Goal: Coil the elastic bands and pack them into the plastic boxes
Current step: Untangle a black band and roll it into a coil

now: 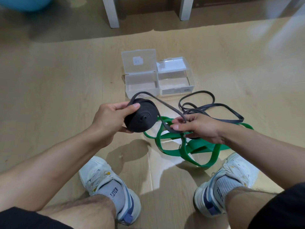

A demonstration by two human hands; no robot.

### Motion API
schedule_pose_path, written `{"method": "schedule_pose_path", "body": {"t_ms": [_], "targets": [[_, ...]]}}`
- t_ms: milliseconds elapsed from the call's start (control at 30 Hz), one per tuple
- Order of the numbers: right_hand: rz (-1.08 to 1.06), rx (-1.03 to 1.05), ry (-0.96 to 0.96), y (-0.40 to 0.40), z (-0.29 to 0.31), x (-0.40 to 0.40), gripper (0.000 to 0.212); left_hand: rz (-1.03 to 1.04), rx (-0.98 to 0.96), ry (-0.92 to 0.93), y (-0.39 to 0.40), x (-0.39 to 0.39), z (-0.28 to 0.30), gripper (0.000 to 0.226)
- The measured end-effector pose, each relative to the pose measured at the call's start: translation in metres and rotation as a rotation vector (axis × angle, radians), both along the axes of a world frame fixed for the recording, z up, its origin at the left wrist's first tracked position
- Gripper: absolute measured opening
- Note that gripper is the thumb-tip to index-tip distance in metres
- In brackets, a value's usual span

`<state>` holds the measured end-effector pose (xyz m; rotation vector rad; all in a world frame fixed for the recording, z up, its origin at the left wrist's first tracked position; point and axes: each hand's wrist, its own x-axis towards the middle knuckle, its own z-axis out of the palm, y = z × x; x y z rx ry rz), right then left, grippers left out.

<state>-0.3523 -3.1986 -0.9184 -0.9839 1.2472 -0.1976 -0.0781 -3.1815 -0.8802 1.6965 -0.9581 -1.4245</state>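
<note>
The left hand (pixel 109 118) holds a thick dark coil (pixel 141 117) of black elastic band in the air above the floor (pixel 57 76), the thumb pressed on the top edge of the coil and the other fingers under it, so they are closed around it. The right hand (pixel 198 128) pinches the loose tail of the same band (pixel 166 106) between thumb and forefinger; the tail goes up in an arc from the coil, passes through this hand and then lies in loops on the floor (pixel 214 106) — there is much of it not yet wound.

Under the right hand lies a green band (pixel 189 151), wider and flat, in an untidy heap. Behind the coil stand two clear plastic boxes (pixel 158 81) side by side, lids open, both seemingly empty.

The band looks soft, light and rubbery, so I judge it grips the skin well but wants to spring open when tension drops. The coil is best held flat-wise, with thumb pressing the last turn, as it is now. The tail should be taken near the coil and kept a little stretched — if it twists, the turns will lie unevenly and the roll may telescope out from the centre. The coil looks already nearly as broad as the box opening.
</note>
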Motion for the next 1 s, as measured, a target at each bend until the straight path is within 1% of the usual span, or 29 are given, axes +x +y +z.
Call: {"method": "schedule_pose_path", "body": {"t_ms": [33,100,133,167,200,267,300,400,467,567,700,800,900,933,1000], "targets": [[0.066,-0.069,0.079,0.001,0.001,0.001,0.043,-0.081,-0.037,-0.029,0.002,-0.002,0.002,0.017],[0.138,-0.263,0.18,0.002,0.008,0.005,0.061,-0.288,-0.094,-0.088,0.008,-0.007,0.005,0.016],[0.152,-0.384,0.19,0.002,0.013,0.007,0.063,-0.386,-0.12,-0.119,0.01,-0.01,0.006,0.016],[0.172,-0.49,0.161,0.001,0.017,0.01,0.059,-0.447,-0.143,-0.142,0.011,-0.012,0.007,0.016],[0.204,-0.552,0.109,0.0,0.02,0.012,0.054,-0.467,-0.158,-0.152,0.011,-0.013,0.008,0.016],[0.255,-0.567,0.006,0.003,0.025,0.017,0.048,-0.46,-0.171,-0.149,0.009,-0.013,0.01,0.016],[0.265,-0.553,-0.025,0.004,0.028,0.019,0.049,-0.461,-0.177,-0.144,0.008,-0.012,0.012,0.017],[0.29,-0.546,-0.053,0.007,0.033,0.021,0.05,-0.468,-0.172,-0.127,0.008,-0.01,0.012,0.017],[0.306,-0.553,-0.064,0.007,0.036,0.023,0.043,-0.466,-0.166,-0.121,0.009,-0.011,0.01,0.014],[0.337,-0.572,-0.019,0.009,0.037,0.027,0.03,-0.465,-0.15,-0.097,0.009,-0.015,0.009,0.014],[0.272,-0.692,0.095,0.006,0.035,0.029,0.023,-0.464,-0.125,-0.104,0.008,-0.016,0.007,0.015],[0.278,-0.736,0.163,0.002,0.035,0.027,0.025,-0.466,-0.099,-0.131,0.009,-0.015,0.005,0.013],[0.257,-0.751,0.148,-0.001,0.039,0.024,0.042,-0.451,-0.084,-0.159,0.007,-0.015,0.003,0.013],[0.246,-0.749,0.13,-0.002,0.04,0.023,0.043,-0.453,-0.084,-0.167,0.006,-0.015,0.002,0.012],[0.219,-0.743,0.103,-0.003,0.042,0.021,0.033,-0.455,-0.093,-0.173,0.004,-0.015,0.003,0.008]]}}
